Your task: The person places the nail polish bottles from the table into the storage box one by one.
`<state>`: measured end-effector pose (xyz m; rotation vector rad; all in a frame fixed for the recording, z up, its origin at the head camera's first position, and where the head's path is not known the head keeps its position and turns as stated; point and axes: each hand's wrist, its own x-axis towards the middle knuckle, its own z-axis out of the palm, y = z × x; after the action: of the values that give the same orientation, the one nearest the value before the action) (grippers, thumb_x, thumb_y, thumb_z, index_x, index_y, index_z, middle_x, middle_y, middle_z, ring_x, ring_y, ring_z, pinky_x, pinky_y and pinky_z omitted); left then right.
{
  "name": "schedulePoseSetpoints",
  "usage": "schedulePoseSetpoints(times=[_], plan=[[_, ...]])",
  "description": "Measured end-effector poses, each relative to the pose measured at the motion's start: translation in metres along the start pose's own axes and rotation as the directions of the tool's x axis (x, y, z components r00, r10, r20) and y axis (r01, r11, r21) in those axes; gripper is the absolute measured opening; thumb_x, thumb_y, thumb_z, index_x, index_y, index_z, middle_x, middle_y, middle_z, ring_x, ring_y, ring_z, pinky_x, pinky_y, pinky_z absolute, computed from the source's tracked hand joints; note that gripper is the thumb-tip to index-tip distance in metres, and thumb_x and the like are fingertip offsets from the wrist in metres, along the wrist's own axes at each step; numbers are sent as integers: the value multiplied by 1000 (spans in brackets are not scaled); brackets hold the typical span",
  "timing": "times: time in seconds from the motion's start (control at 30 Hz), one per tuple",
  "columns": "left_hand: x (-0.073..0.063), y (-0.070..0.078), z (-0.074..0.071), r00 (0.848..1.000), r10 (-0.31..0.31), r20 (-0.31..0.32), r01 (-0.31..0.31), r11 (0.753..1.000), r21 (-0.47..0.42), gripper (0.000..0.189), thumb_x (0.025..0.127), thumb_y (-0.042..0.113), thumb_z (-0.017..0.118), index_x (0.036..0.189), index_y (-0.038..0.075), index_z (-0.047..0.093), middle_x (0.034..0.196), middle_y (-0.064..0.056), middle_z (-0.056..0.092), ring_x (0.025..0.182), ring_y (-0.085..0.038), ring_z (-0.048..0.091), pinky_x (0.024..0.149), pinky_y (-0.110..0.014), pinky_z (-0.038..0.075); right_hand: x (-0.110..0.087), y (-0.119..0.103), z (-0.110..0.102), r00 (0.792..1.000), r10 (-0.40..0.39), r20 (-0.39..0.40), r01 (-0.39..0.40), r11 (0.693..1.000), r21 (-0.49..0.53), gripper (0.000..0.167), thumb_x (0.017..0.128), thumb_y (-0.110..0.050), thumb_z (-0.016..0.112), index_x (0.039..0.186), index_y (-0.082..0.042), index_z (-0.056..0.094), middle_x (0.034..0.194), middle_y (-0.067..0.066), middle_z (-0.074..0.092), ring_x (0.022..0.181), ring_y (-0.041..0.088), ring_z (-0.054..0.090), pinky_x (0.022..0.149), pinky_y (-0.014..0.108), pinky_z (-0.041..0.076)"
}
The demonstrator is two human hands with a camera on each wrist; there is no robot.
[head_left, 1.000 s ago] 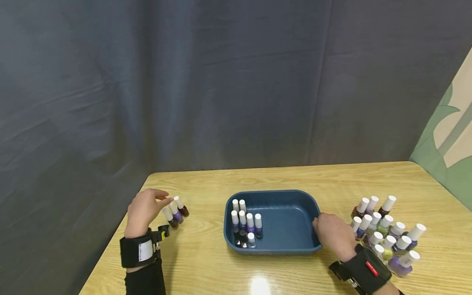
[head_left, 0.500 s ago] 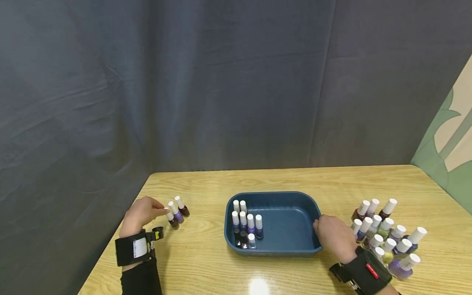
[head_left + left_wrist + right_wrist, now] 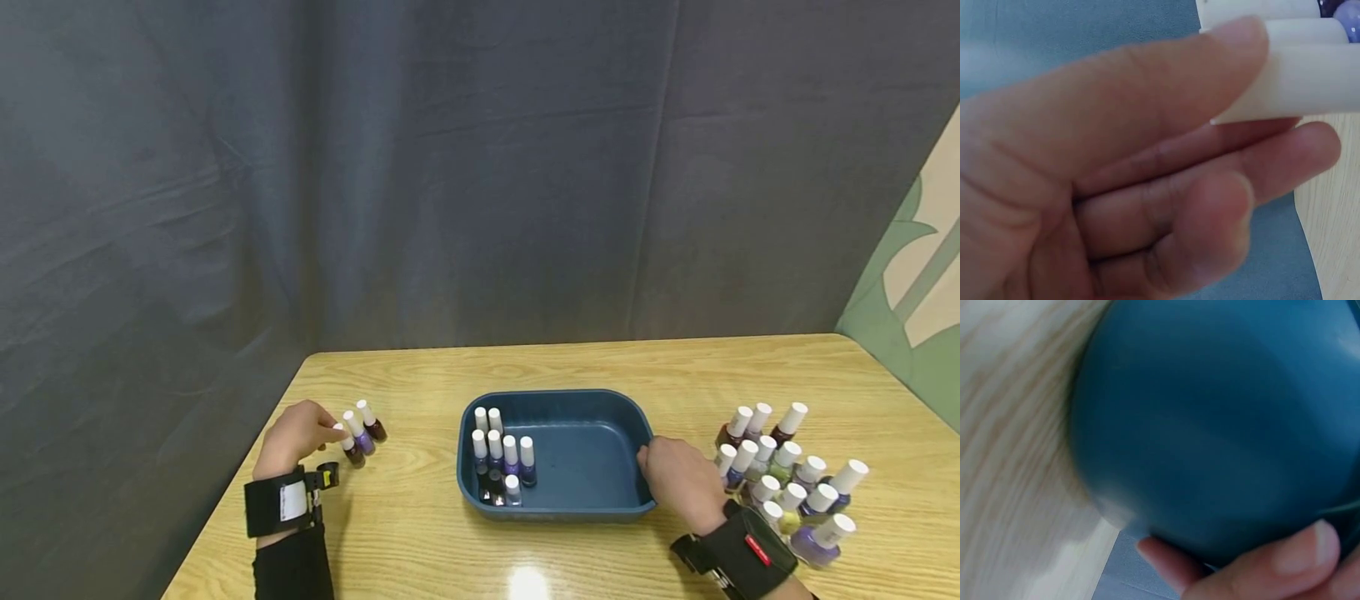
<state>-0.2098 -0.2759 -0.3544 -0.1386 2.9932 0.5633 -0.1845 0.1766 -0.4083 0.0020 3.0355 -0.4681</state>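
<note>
label [image 3: 293,501], red tag [image 3: 757,549]: unreadable; left hand [image 3: 296,435] pinches bottle cap [image 3: 1310,79]

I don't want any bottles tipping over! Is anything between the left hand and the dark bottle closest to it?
Nothing visible is. The left hand pinches the white cap of the dark bottle. A purple bottle stands close beside it, but not between.

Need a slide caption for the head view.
Left hand pinches a white-capped bottle while the right hand grips the blue tray.
</note>
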Motion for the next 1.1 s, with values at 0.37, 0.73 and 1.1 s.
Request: schedulePoseSetpoints(times=[0.37,0.73,1.1], plan=[[-11,1,-11,1000,-1,-10,2,997,73,17,82,22,65,73,10,71,66,-2,60,57,-16,49,50,-30,34,1,0,1,1000,15,15,-15,1000,9,37,92,-16,42,56,-8,48,56,8,48,50,23,48,45,35,33],[-32,18,-23,992,93,-80,-85,992,97,28,83,24,65,58,15,57,55,4,43,51,-12,37,47,-27,24,0,0,0,1000,-20,-12,20,1000,4,36,91,-15,43,56,-8,49,56,9,48,49,23,48,45,35,32],[-47,52,-26,944,260,-202,-234,961,145,9,83,28,65,80,22,70,76,2,67,59,-11,52,50,-27,34,-1,-1,-1,1000,-14,-11,14,1000,7,35,91,-16,44,59,-7,51,59,10,52,51,25,52,44,37,35]])
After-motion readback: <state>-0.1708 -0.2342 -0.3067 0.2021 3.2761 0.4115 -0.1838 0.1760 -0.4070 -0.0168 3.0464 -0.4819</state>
